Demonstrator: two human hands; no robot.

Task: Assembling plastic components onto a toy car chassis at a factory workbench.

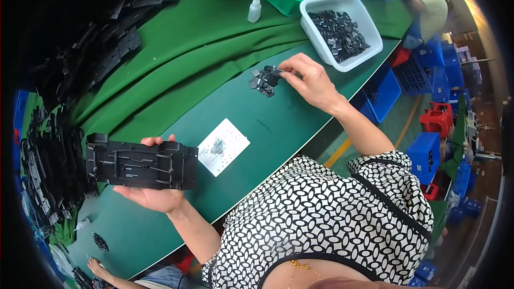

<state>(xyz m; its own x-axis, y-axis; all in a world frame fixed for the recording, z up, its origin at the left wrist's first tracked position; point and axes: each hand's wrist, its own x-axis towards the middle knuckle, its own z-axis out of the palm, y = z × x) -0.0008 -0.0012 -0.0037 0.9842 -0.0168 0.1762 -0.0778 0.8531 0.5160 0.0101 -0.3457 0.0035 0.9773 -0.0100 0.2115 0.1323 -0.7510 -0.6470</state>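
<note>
1 white bin (321,43), 1 squeeze bottle (255,8), 1 paper card (224,146).

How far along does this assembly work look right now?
Midway, it seems. Looks done: long black plastic frames stacked at the green table's far edge. In hand: left hand holds one frame; right hand picks from small black clips. Left: a white tub of clips.

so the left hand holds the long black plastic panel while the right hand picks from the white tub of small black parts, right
Not quite. The left hand does hold the long black plastic panel, but the right hand is not in the white rectangular tub. The head view shows its fingertips at a small pile of black parts lying on the green table.
</note>
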